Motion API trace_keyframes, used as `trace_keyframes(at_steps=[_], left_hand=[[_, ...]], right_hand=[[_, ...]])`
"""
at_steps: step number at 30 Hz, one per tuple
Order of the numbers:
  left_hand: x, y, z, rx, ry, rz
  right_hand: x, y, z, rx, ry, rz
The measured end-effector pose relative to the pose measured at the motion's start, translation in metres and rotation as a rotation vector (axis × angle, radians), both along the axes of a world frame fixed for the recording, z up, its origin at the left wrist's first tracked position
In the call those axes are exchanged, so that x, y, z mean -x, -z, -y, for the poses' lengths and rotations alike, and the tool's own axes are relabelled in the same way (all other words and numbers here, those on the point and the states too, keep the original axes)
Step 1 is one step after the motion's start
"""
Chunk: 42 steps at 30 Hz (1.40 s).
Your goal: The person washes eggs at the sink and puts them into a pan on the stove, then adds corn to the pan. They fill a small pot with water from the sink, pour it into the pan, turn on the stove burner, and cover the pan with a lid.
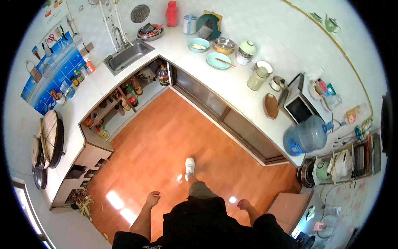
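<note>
One blue label (pixel 295 148) on the water bottle (pixel 310 133) is illegible; the left grip (pixel 153 198) hangs released, the right grip's (pixel 244 204) state unclear.

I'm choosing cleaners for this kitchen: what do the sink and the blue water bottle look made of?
The sink looks like satin stainless steel, from its grey metallic sheen. The water bottle seems glossy, tinted plastic: it's translucent with highlights, though glass isn't excluded.

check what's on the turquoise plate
What look like chopsticks lie on the plate, their ends past its rim at one side. The surface right beneath them is covered.
</note>
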State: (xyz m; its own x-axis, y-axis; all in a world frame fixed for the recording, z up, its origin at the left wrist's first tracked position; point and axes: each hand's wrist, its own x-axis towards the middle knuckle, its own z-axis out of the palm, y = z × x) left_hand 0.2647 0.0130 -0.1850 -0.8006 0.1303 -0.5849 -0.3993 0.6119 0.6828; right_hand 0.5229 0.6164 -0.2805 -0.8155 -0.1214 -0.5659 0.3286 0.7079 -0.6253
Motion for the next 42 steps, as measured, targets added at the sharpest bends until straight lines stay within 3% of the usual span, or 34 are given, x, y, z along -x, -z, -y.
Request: trace_keyframes(at_steps=[2, 3, 5, 6, 7, 8, 10, 12, 14, 16, 18, 21, 22, 24, 26, 28, 29, 30, 32, 37, 39, 41, 42], left_hand=[[0.027, 0.011, 0.027, -0.046, -0.123, -0.030], [0.035, 0.025, 0.041, -0.088, -0.220, -0.031], [0.060, -0.006, 0.047, -0.101, -0.383, 0.074], [0.072, -0.021, 0.057, -0.114, -0.535, 0.188], [0.087, -0.026, 0.063, -0.101, -0.537, 0.191], [0.094, -0.025, 0.070, -0.123, -0.603, 0.217], [0.112, -0.017, 0.074, -0.163, -0.688, 0.243], [0.143, -0.012, 0.075, -0.322, -0.716, 0.259], [0.184, -0.009, 0.069, -0.373, -0.807, 0.341], [0.230, 0.009, 0.064, -0.467, -0.810, 0.389], [0.287, 0.021, 0.059, -0.477, -0.762, 0.361], [0.382, 0.043, 0.065, -0.254, -0.617, 0.388], [0.415, 0.051, 0.078, -0.400, -0.660, 0.440], [0.463, 0.110, 0.120, -0.222, -0.127, 0.033], [0.557, 0.080, 0.125, -0.244, -0.449, 0.333], [0.625, 0.110, 0.162, 0.124, 0.170, -0.156], [0.665, 0.069, 0.150, 0.013, -0.120, -0.069], [0.713, -0.007, 0.127, -0.110, -0.431, -0.029], [0.779, -0.068, 0.115, -0.101, -0.470, -0.094], [0.862, -0.095, 0.101, -0.217, -0.605, -0.209], [0.884, -0.099, 0.089, -0.283, -0.697, -0.294], [0.878, -0.122, 0.073, -0.330, -0.857, -0.291], [0.879, -0.125, 0.069, -0.394, -0.975, -0.298]], right_hand=[[0.068, 0.048, -0.021, -0.172, 0.312, 0.589], [0.113, 0.053, -0.032, -0.171, 0.299, 0.585], [0.217, 0.059, -0.050, -0.190, 0.184, 0.533], [0.269, 0.089, -0.064, -0.277, -0.155, 0.206], [0.329, 0.112, -0.080, -0.354, -0.491, -0.132], [0.409, -0.003, -0.039, -0.265, 0.274, 0.106], [0.539, -0.126, 0.017, -0.169, 0.237, -0.229], [0.645, -0.084, 0.036, 0.654, 0.712, -0.376], [0.715, -0.155, 0.075, 0.117, 0.173, -0.448], [0.780, -0.166, 0.105, 0.096, 0.083, -0.436], [0.848, -0.171, 0.128, 0.075, -0.008, -0.431], [0.943, -0.158, 0.158, 0.227, -0.008, -0.196], [0.979, -0.145, 0.163, 0.311, 0.005, -0.191], [1.039, -0.148, 0.177, 0.386, 0.002, -0.172], [1.114, -0.181, 0.201, 0.607, 0.216, 0.007], [1.179, -0.218, 0.227, 0.650, 0.307, -0.019], [1.214, -0.217, 0.238, 0.716, 0.380, -0.019], [1.255, -0.222, 0.249, 0.750, 0.372, -0.017], [1.334, -0.232, 0.274, 0.749, 0.427, -0.055], [1.524, -0.231, 0.327, 0.854, 0.450, -0.199], [1.609, -0.201, 0.343, 0.877, 0.425, -0.175], [1.661, -0.194, 0.360, 0.645, 0.606, -0.157], [1.673, -0.202, 0.366, 0.654, 0.600, -0.148]])
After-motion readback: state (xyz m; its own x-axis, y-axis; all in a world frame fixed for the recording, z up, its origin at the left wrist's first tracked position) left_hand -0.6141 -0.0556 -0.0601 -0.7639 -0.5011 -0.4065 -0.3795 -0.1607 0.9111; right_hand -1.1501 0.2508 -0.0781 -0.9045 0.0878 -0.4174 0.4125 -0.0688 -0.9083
